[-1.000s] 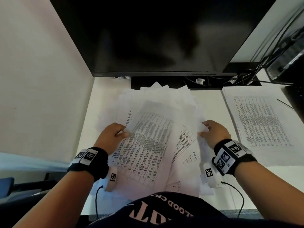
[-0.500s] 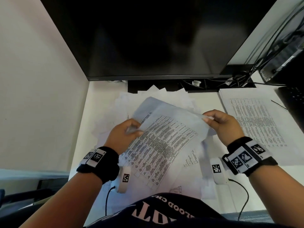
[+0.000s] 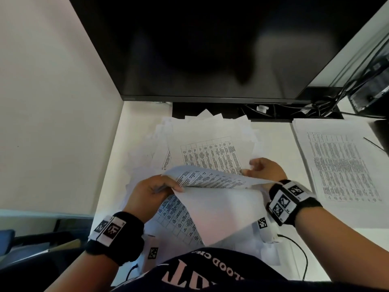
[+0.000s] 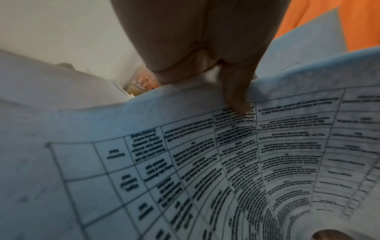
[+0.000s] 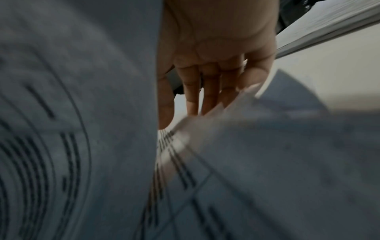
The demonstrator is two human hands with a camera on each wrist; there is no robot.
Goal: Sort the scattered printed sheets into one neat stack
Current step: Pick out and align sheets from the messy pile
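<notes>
A loose pile of printed sheets [image 3: 210, 142] covers the white desk [image 3: 134, 144] below the monitor. My left hand [image 3: 170, 186] pinches the edge of one printed sheet [image 3: 221, 209] and holds it up off the pile. The sheet curls over, so its blank back faces me. In the left wrist view my thumb [image 4: 238, 100] presses on that sheet's table print [image 4: 205, 162]. My right hand [image 3: 250, 168] is at the sheet's far right edge. In the right wrist view its fingers [image 5: 207, 91] are straight, their tips touching a paper edge [image 5: 216, 112]. A neat stack [image 3: 341, 165] lies to the right.
A large dark monitor [image 3: 210, 49] hangs over the back of the desk, with tangled cables [image 3: 320, 106] behind it at the right. A pale partition wall [image 3: 52, 102] closes the left side. A dark object [image 3: 382, 133] sits at the right edge beside the stack.
The top sheet has come up off the pile between both hands and has curled over to show its back. My right hand's pinch on its corner has loosened to straight fingers.
</notes>
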